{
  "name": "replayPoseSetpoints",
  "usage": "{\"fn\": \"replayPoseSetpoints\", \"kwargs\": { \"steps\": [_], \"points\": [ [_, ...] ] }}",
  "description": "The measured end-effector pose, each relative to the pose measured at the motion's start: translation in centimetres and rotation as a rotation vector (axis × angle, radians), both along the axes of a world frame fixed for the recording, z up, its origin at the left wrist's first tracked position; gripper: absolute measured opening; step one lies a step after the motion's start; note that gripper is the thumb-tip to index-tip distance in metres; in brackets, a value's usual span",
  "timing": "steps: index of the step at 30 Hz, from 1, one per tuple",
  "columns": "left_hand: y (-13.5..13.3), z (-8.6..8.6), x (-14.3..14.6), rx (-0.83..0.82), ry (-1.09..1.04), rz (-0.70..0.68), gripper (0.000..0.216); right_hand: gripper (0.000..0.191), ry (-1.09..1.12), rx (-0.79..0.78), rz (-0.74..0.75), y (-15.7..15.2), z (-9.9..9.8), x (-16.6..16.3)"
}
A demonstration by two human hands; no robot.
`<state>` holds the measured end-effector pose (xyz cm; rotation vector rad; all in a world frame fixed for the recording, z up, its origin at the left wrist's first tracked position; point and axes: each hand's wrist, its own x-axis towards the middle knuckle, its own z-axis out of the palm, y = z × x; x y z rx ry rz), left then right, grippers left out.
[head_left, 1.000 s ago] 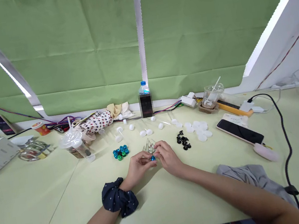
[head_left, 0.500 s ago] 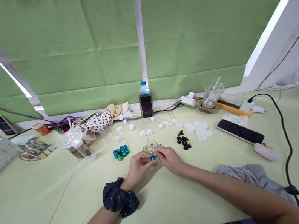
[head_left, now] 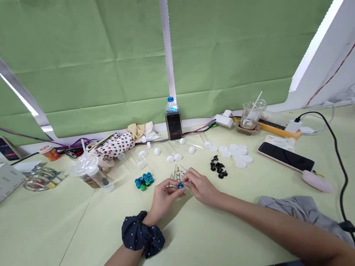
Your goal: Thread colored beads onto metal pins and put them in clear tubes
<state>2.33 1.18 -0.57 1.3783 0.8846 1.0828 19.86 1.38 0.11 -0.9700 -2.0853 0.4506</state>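
Pale yellow-green table point(head_left: 217, 249), thin seam point(head_left: 69, 242) running across left part. On it, at middle: cluster of shiny blue and green balls point(head_left: 144, 180), thin silver metal pins point(head_left: 176, 171), small black mushroom-shaped pieces point(head_left: 219, 166), flat round white discs point(head_left: 237, 156). Behind them, clear tubes with white caps point(head_left: 143, 155). At right, pink-edged phone with dark screen point(head_left: 285, 156), crumpled grey cloth point(head_left: 297, 210), thick black cable point(head_left: 339, 169).

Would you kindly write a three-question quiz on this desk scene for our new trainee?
1. Which wrist wears the dark scrunchie: A) left; B) right; C) neither?
2. True or false: from the person's view, the black pieces lie to the right of the blue and green balls.
3. Fill in: the left hand pinches a small shiny ____ ball.

Key: 1 A; 2 true; 3 blue.
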Motion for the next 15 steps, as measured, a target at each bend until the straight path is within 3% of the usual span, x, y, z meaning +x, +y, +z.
{"fn": "replayPoseSetpoints", "kwargs": {
  "steps": [4, 15],
  "points": [
    [-0.01, 0.12, 0.07, -0.004, -0.003, 0.021, 0.026, 0.016, -0.063, 0.014, -0.070, -0.11, -0.14, 0.09],
    [0.01, -0.11, 0.05, 0.007, 0.033, 0.032, 0.025, 0.019, -0.113, 0.031, -0.084, -0.09, -0.36, 0.04]
  ]
}}
